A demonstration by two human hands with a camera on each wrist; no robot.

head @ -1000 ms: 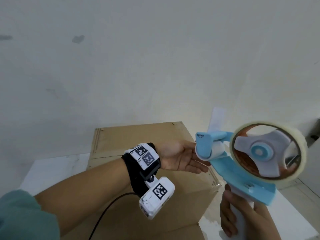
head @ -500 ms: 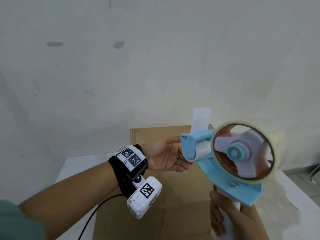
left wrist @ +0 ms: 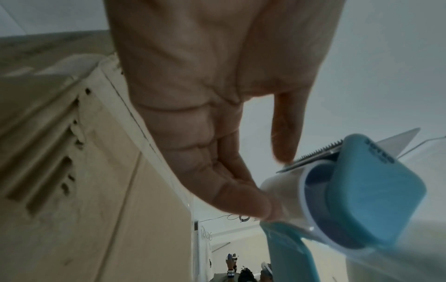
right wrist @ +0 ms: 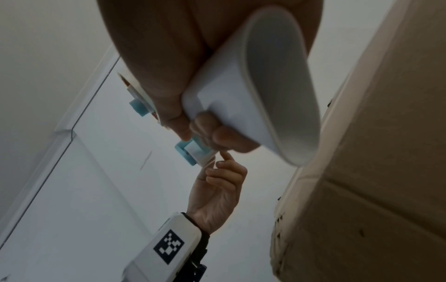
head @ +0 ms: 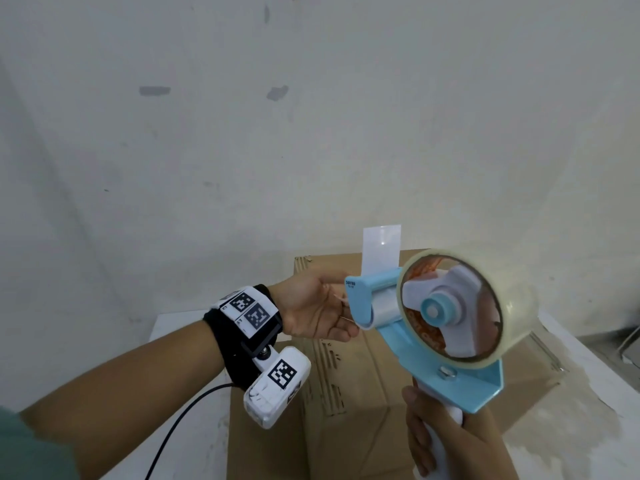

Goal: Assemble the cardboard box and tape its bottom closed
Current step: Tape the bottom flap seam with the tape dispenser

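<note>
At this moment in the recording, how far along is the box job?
Done: the brown cardboard box stands formed on the white table. In hand: the right hand grips the blue tape dispenser; the left hand fingers its roller end. Left: no tape shows on the box yet.

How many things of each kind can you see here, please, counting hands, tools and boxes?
Hands: 2, the left hand and the right hand
Tape dispensers: 1, the blue tape dispenser
Tape rolls: 1, the clear tape roll
Cardboard boxes: 1, the cardboard box
Total: 5
</note>
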